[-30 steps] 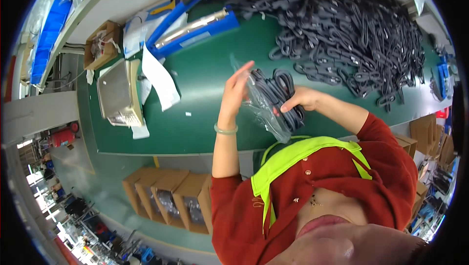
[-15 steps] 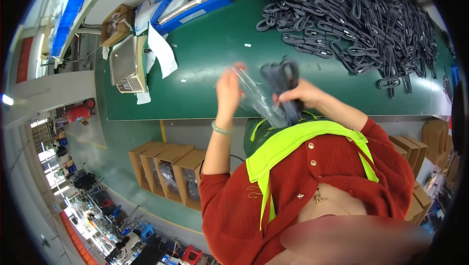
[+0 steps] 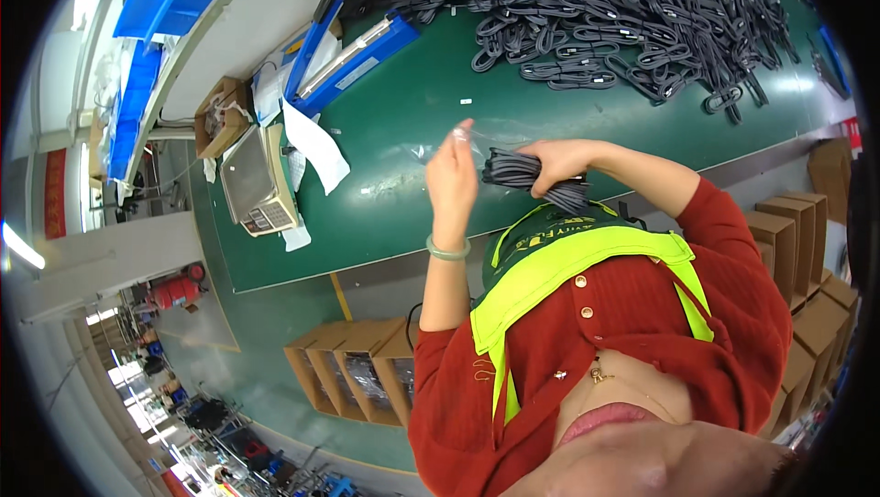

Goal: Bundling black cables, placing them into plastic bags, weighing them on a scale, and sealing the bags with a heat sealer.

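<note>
My right hand point(image 3: 563, 161) is wrapped round a bundle of dark grey coiled cables point(image 3: 513, 170), held just above the table's near edge in front of the green apron. To its left, my left hand point(image 3: 451, 181) is raised with its fingertips pinched on a clear plastic bag point(image 3: 502, 128). The thin film spreads to both sides of those fingers and is hard to make out against the green tabletop. The bag lies beyond the cable bundle; whether the two touch I cannot tell.
A large heap of coiled dark cables point(image 3: 632, 20) covers the table's far right. At left stand a weighing scale point(image 3: 252, 181), a blue sealer-like device point(image 3: 362, 61), white paper point(image 3: 314, 150) and a small carton point(image 3: 223, 119). Open cardboard boxes point(image 3: 353, 369) sit below the green table point(image 3: 394, 222).
The bag has swung from hanging between my hands to spreading beyond them. My right hand has tipped the cable bundle from upright to nearly level. The whole view has turned slightly.
</note>
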`<state>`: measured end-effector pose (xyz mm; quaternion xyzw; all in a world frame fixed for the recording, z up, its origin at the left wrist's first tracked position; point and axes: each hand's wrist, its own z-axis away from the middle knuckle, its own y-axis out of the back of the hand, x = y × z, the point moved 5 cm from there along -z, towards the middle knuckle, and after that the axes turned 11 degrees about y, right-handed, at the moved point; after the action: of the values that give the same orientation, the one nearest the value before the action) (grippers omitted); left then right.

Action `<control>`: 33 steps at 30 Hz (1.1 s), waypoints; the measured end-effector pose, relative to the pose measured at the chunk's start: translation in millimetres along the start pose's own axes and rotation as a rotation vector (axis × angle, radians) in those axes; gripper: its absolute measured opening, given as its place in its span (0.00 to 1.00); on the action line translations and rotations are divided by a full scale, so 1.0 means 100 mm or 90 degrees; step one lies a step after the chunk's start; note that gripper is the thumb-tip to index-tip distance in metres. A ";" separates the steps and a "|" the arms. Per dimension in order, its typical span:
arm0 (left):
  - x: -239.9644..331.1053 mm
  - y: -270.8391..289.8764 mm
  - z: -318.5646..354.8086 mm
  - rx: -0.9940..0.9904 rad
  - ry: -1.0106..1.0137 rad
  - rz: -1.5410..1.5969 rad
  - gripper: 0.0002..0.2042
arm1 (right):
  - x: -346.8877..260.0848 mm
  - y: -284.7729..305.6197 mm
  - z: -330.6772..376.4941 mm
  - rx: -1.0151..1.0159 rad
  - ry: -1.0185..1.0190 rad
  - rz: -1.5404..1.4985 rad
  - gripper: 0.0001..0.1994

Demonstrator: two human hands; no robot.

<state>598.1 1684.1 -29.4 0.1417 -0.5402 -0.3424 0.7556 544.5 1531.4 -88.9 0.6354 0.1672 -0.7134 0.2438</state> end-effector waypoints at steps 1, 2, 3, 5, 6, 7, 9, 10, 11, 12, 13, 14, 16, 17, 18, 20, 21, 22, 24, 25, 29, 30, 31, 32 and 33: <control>-0.09 -0.11 0.02 0.057 -0.117 -0.110 0.16 | 0.19 -0.06 -0.08 -0.017 -0.059 -0.114 0.14; -0.10 -0.23 0.10 0.050 -0.125 -0.114 0.16 | 0.37 -0.13 -0.13 -0.030 -0.118 -0.231 0.14; -0.01 -0.33 0.25 0.121 -0.259 -0.166 0.17 | 0.54 -0.19 -0.16 -0.042 -0.175 -0.349 0.14; 0.00 -0.45 0.49 0.185 -0.405 -0.218 0.17 | 0.76 -0.26 -0.25 0.019 -0.222 -0.613 0.13; -0.07 -0.48 0.57 0.186 -0.419 -0.179 0.17 | 0.85 -0.23 -0.27 0.099 -0.210 -0.756 0.12; -0.15 -0.52 0.62 0.185 -0.431 -0.139 0.17 | 0.81 -0.23 -0.30 0.115 -0.202 -0.760 0.12; -0.26 -0.55 0.66 0.190 -0.444 -0.061 0.18 | 0.58 -0.25 -0.45 0.253 -0.157 -0.906 0.10; -0.29 -0.57 0.65 0.175 -0.451 -0.063 0.18 | 0.57 -0.26 -0.48 0.285 -0.165 -0.893 0.08; -0.33 -0.53 0.63 0.206 -0.453 -0.036 0.18 | 0.58 -0.26 -0.49 0.316 -0.173 -0.880 0.06; -0.34 -0.51 0.61 0.237 -0.454 -0.007 0.19 | 0.60 -0.27 -0.53 0.329 -0.168 -0.887 0.06; -0.35 -0.49 0.59 0.267 -0.454 0.022 0.19 | 0.65 -0.25 -0.58 0.377 -0.119 -0.902 0.08; -0.36 -0.48 0.58 0.299 -0.453 0.050 0.19 | 0.72 -0.23 -0.61 0.424 -0.069 -0.915 0.09; -0.34 -0.57 0.64 0.283 -0.466 0.027 0.20 | 1.05 -0.25 -0.62 0.499 -0.070 -0.895 0.10; -0.34 -0.63 0.66 0.277 -0.468 0.024 0.20 | 1.19 -0.20 -0.67 0.568 -0.072 -0.864 0.10; -0.31 -0.77 0.71 0.222 -0.533 -0.042 0.20 | 1.34 -0.17 -0.68 0.636 -0.074 -0.831 0.11; -0.32 -0.90 0.77 0.161 -0.600 -0.114 0.21 | 1.56 -0.03 -0.88 0.767 -0.079 -0.761 0.12; -0.33 -0.95 0.76 0.077 -0.582 -0.057 0.21 | 1.67 0.05 -0.92 0.833 -0.081 -0.721 0.13; -0.32 -1.01 0.78 -0.011 -0.565 0.000 0.21 | 1.78 0.19 -0.89 0.903 -0.081 -0.679 0.13; -0.33 -1.14 0.79 -0.189 -0.517 0.110 0.20 | 2.07 0.39 -0.75 1.041 -0.087 -0.591 0.15; -0.40 -1.15 0.76 -0.168 -0.468 0.103 0.19 | 2.20 0.39 -0.62 1.104 -0.090 -0.546 0.15; -0.41 -0.82 0.45 0.003 -0.185 0.367 0.14 | 1.22 -0.03 -0.33 0.881 0.119 0.096 0.16; -0.32 -0.78 0.39 -0.019 -0.087 0.410 0.15 | 0.95 0.04 -0.23 0.881 0.111 0.097 0.16; -0.20 -0.71 0.39 -0.040 0.008 0.450 0.16 | 0.70 -0.02 -0.14 0.685 0.067 0.077 0.16; -0.28 -0.68 0.30 -0.036 0.007 0.456 0.16 | 0.40 -0.20 -0.04 0.483 0.028 0.062 0.15; -0.45 -0.69 0.18 0.016 -0.057 0.428 0.16 | 0.10 -0.38 0.00 0.283 -0.015 0.045 0.15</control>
<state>547.9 1667.4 -95.5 -0.0499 -0.5934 -0.0731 0.8000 523.0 1561.4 -101.6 0.6709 -0.0194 -0.7309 0.1240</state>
